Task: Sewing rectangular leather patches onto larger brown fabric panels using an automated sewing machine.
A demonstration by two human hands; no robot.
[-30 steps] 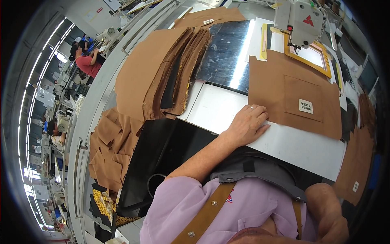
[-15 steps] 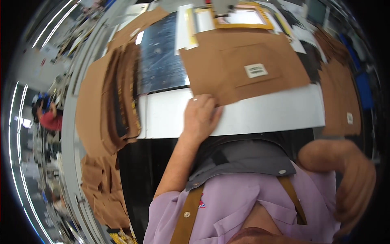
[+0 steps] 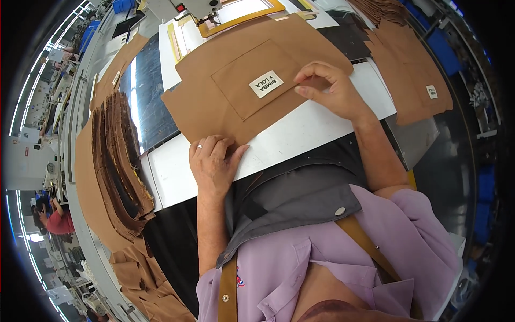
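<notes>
A large brown panel (image 3: 225, 59) lies on the white work surface (image 3: 279, 137), with a square pocket outline (image 3: 236, 96) and a cream printed label (image 3: 266, 84). My left hand (image 3: 212, 163) has curled fingers gripping its lower-left edge. My right hand (image 3: 335, 91) is over the pocket's right side, fingers bent, thumb and forefinger slightly apart with nothing visible between them. Beyond the panel are a sewing machine head (image 3: 193, 8) and a yellow-orange frame (image 3: 241, 26), partly out of view at the top.
A thick stack of brown pieces (image 3: 94, 177) is at left, above a crumpled brown pile (image 3: 139, 273). Further brown panels (image 3: 407, 80) lie at right. A metal plate (image 3: 147, 80) is beside the panel. A person in red (image 3: 59, 220) works in the far left background.
My right hand has risen from near my body to above the pocket. The view has turned, and the panel with my left hand now appears further left in it.
</notes>
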